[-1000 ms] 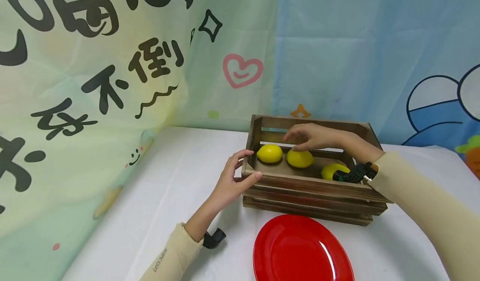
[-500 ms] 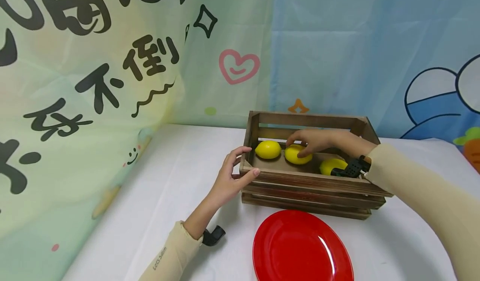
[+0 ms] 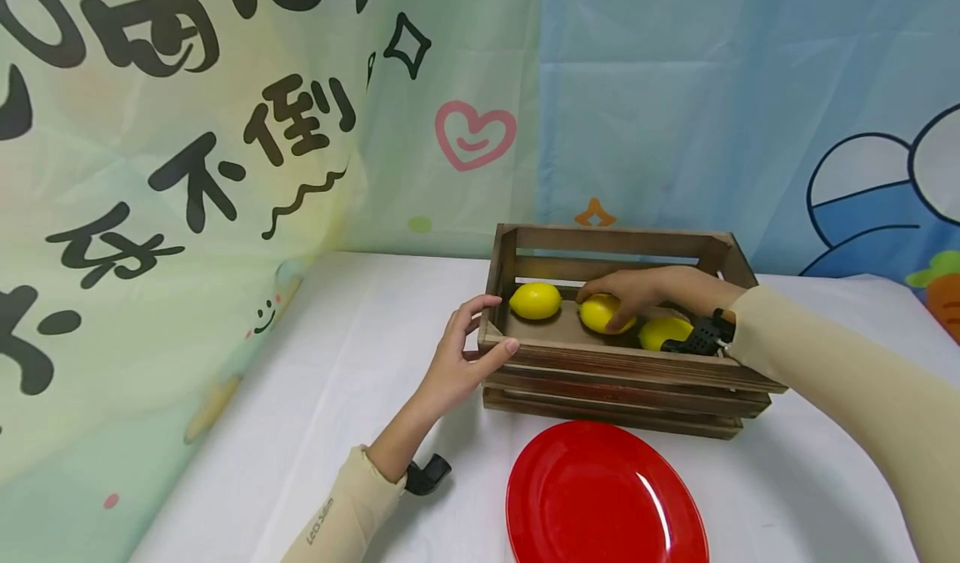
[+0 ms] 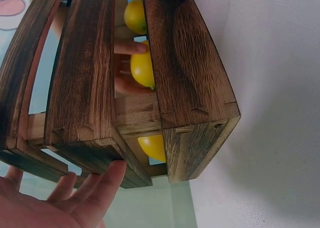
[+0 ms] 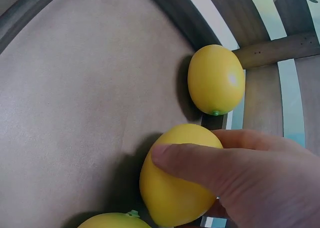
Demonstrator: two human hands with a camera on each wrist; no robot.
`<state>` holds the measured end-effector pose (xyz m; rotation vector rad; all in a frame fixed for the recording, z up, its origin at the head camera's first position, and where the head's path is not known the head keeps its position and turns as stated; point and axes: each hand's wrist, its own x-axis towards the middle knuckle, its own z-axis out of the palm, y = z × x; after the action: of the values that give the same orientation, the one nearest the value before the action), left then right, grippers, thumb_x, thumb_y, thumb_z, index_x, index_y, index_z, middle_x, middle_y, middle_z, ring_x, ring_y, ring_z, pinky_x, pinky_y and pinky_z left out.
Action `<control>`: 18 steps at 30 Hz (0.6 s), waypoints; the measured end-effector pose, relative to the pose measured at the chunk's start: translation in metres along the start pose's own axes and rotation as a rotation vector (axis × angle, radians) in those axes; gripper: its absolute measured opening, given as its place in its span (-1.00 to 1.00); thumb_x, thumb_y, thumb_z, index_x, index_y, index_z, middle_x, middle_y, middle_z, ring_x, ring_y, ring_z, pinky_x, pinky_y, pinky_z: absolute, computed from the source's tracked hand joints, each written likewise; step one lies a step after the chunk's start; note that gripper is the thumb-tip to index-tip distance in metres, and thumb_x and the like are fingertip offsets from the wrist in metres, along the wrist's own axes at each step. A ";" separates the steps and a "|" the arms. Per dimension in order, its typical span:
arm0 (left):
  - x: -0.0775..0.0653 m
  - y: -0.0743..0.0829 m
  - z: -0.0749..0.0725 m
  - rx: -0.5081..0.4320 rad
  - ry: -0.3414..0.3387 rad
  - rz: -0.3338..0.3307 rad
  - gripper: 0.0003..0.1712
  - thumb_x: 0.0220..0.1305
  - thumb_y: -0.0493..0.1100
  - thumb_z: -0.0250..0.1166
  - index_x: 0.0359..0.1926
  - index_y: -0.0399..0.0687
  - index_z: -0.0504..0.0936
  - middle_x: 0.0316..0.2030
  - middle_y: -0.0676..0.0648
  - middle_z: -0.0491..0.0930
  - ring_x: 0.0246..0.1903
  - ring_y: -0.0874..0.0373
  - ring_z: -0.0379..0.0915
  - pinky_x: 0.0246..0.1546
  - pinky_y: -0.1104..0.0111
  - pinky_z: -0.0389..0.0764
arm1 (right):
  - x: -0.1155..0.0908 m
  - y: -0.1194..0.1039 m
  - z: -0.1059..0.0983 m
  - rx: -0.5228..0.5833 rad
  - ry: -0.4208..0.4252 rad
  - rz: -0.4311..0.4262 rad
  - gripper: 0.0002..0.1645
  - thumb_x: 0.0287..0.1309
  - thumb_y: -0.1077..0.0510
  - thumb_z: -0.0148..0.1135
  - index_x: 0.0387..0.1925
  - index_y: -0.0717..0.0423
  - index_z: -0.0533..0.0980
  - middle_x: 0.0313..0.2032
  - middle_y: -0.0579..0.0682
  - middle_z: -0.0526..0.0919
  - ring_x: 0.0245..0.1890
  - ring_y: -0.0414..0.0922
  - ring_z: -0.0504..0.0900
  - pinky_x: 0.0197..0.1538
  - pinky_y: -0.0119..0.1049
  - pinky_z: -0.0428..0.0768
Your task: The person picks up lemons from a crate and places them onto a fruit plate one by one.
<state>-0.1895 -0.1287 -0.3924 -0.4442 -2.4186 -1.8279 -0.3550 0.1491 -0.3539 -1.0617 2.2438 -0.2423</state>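
A brown slatted wooden crate (image 3: 630, 367) stands on the white table with three yellow lemons inside. My right hand (image 3: 637, 289) reaches into it and grips the middle lemon (image 3: 598, 313). The right wrist view shows the thumb across the top of this lemon (image 5: 172, 198), fingers partly hidden behind it. To its left lies another lemon (image 3: 536, 301); the third lemon (image 3: 663, 332) is under my right wrist, partly covered by the black wrist camera. My left hand (image 3: 457, 363) touches the crate's left front corner, thumb at the front rim, spread fingers against the end slats (image 4: 95, 158).
A round red plate (image 3: 600, 496) lies on the white tablecloth (image 3: 360, 338) right in front of the crate. Behind the crate hangs a printed cloth backdrop (image 3: 637, 113), which also runs along the left side.
My right hand has lowered onto the middle lemon, closed its fingers round it and shifted it slightly right. My left hand has stayed at the crate's corner.
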 end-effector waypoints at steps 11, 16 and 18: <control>-0.001 -0.001 0.001 -0.014 -0.007 -0.008 -0.34 0.25 0.04 0.32 0.33 0.22 0.30 0.39 -0.03 0.14 0.35 -0.11 0.15 0.09 -0.03 0.46 | 0.000 0.003 0.002 -0.078 -0.062 -0.025 -0.27 0.15 0.09 0.36 0.30 0.22 0.33 0.24 0.32 0.35 0.19 0.23 0.36 0.11 0.14 0.38; -0.001 0.000 0.001 -0.010 -0.006 0.005 -0.33 0.26 0.05 0.31 0.34 0.18 0.29 0.39 -0.04 0.14 0.35 -0.13 0.15 0.08 -0.03 0.47 | -0.002 0.002 -0.001 -0.083 -0.011 -0.054 -0.27 0.09 0.12 0.39 0.27 0.24 0.37 0.21 0.30 0.37 0.07 0.13 0.41 0.02 0.02 0.43; -0.001 0.000 0.000 -0.008 -0.004 0.008 -0.33 0.25 0.06 0.31 0.34 0.18 0.29 0.39 -0.04 0.15 0.35 -0.14 0.15 0.08 -0.04 0.47 | -0.002 0.000 -0.003 -0.066 0.011 -0.063 -0.26 0.06 0.13 0.39 0.26 0.25 0.38 0.18 0.29 0.38 0.01 0.08 0.42 -0.03 -0.03 0.45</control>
<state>-0.1891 -0.1289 -0.3925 -0.4586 -2.4090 -1.8365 -0.3561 0.1503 -0.3507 -1.1694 2.2448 -0.2020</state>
